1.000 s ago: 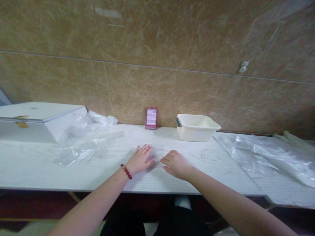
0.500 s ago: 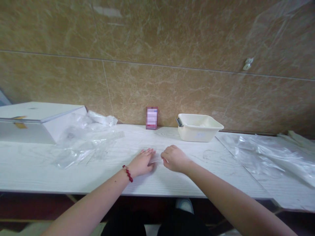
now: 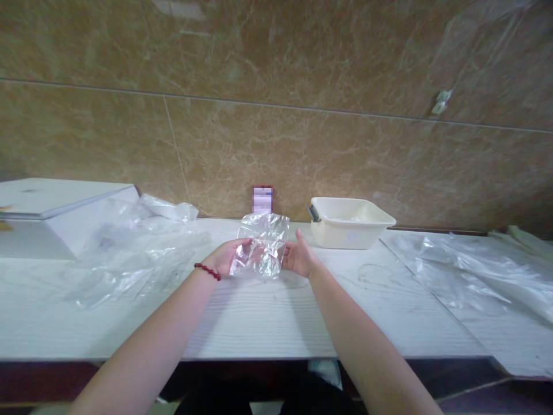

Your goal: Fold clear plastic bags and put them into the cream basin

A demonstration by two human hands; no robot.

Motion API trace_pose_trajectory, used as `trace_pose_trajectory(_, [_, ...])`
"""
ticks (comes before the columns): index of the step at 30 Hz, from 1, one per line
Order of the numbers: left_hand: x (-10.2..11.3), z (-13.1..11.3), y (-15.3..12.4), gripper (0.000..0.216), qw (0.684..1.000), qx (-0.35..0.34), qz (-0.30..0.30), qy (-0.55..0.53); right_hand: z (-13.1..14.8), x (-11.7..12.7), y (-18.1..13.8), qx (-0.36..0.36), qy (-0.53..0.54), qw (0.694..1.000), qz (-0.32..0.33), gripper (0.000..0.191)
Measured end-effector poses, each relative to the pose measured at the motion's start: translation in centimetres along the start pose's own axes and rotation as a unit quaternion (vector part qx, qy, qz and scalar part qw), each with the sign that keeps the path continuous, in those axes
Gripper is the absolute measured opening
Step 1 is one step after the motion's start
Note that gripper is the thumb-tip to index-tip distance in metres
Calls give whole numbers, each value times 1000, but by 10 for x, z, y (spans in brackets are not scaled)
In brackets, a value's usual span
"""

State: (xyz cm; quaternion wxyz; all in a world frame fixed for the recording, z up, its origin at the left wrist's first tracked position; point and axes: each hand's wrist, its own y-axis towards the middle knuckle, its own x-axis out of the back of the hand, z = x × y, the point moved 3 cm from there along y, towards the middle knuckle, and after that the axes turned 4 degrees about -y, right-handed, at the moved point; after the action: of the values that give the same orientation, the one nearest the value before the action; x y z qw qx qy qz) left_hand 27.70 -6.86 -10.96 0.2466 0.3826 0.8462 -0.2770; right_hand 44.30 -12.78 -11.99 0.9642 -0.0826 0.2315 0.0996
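A small clear plastic bag (image 3: 262, 245) is held up above the white table (image 3: 259, 323), between both hands. My left hand (image 3: 228, 256) grips its left edge, a red bead bracelet on that wrist. My right hand (image 3: 296, 257) holds the bag's right edge with the thumb raised. The bag is crinkled and see-through, and it partly covers the fingers of both hands.
A cream plastic tub (image 3: 349, 221) stands at the back by the brown marble wall, with a small red box (image 3: 262, 199) to its left. Loose clear plastic sheets (image 3: 125, 253) and a white box (image 3: 47, 213) lie at the left. More plastic sheeting (image 3: 475, 271) covers the right.
Both hands were flat or curled on the table top. They have lifted off it and now hold the clear plastic bag up between them.
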Motion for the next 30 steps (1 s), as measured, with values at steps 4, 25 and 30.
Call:
trace_pose_trajectory(4, [15, 9, 9, 25, 1000, 21, 11, -19, -19, 4, 3, -29, -54, 998, 5, 36])
trace_pose_trajectory(25, [19, 14, 1, 32, 994, -87, 18, 63, -13, 5, 2, 64, -155, 973, -156, 17])
trace_pose_trajectory(30, [22, 15, 5, 17, 994, -96, 3, 58, -12, 5, 2, 81, -149, 969, -178, 7])
